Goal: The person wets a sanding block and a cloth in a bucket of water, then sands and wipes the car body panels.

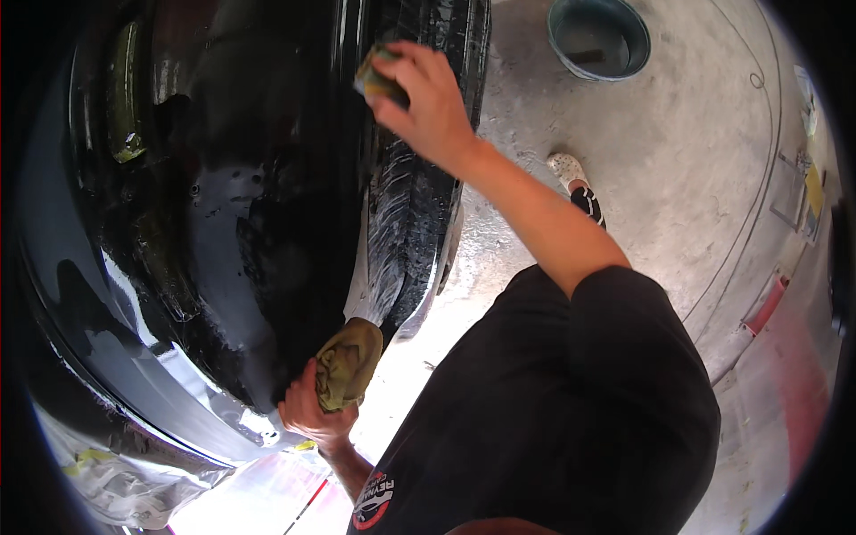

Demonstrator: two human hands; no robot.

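My right hand is closed around a small greenish-yellow pad, pressed to the edge of a glossy black car body panel. Motion blurs the pad, so its exact kind is unclear. Nearer to me, my left hand grips a bunched olive cloth at the lower end of the same panel. Between the two hands runs a black trim strip covered in wet, whitish streaks.
A dark round bucket with cloudy liquid stands on the concrete floor. My shoe is beside the car. Along the right lie a thin cable and a red cylinder. Clear plastic sheeting hangs at lower left.
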